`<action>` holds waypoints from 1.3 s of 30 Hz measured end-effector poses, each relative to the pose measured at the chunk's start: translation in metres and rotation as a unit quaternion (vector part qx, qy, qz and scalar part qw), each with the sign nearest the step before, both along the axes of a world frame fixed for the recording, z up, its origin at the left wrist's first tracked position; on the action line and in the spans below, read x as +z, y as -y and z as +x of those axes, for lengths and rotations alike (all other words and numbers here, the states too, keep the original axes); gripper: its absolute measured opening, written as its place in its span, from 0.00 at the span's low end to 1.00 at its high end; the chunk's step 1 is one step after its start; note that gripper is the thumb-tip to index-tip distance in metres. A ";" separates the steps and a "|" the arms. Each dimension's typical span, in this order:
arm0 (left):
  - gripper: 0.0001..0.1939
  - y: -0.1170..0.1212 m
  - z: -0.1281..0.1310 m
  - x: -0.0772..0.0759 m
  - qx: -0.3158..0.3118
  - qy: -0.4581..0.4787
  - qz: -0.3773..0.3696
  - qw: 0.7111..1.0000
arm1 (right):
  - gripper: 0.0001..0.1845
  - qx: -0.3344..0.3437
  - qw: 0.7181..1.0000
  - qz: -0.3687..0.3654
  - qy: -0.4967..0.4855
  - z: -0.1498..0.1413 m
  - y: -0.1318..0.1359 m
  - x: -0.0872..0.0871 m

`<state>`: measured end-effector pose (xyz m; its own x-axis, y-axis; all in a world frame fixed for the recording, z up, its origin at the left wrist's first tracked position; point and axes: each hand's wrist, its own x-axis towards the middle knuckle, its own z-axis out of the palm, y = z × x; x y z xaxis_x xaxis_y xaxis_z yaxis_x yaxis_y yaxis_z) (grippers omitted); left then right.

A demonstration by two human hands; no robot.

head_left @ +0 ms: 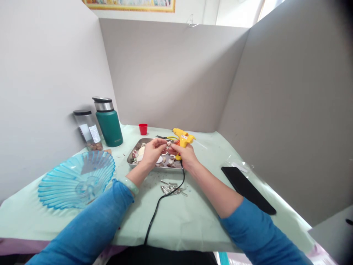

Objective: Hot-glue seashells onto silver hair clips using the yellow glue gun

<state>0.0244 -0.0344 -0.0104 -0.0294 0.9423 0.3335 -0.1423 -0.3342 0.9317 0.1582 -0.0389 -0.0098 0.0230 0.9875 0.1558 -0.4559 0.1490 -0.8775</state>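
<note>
My left hand (pixel 152 151) pinches a small pale shell (pixel 168 144) above a metal tray (pixel 131 154) that holds several shells. My right hand (pixel 185 154) is wrapped round the handle of a yellow glue gun (pixel 184 138), with the gun's nozzle pointing left toward the shell. The gun's black cord (pixel 162 200) runs down across the table toward me. Both hands meet over the tray's right half.
A blue shell-shaped glass dish (pixel 75 178) lies at the left. A green flask (pixel 108 122), a clear jar (pixel 88 129) and a red cup (pixel 142 129) stand at the back. Metal clips (pixel 173 188) lie before the tray; pliers (pixel 165 137) behind it; a black flat object (pixel 247 189) on the right.
</note>
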 end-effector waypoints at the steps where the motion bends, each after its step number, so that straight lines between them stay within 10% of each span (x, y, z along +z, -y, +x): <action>1: 0.15 0.000 0.000 0.000 0.000 -0.003 0.000 1.000 | 0.18 -0.001 1.000 0.001 0.000 0.000 0.000 0.000; 39: 0.14 0.000 -0.001 0.000 -0.016 -0.112 0.076 0.991 | 0.13 0.001 0.996 0.074 0.059 -0.002 0.005 -0.001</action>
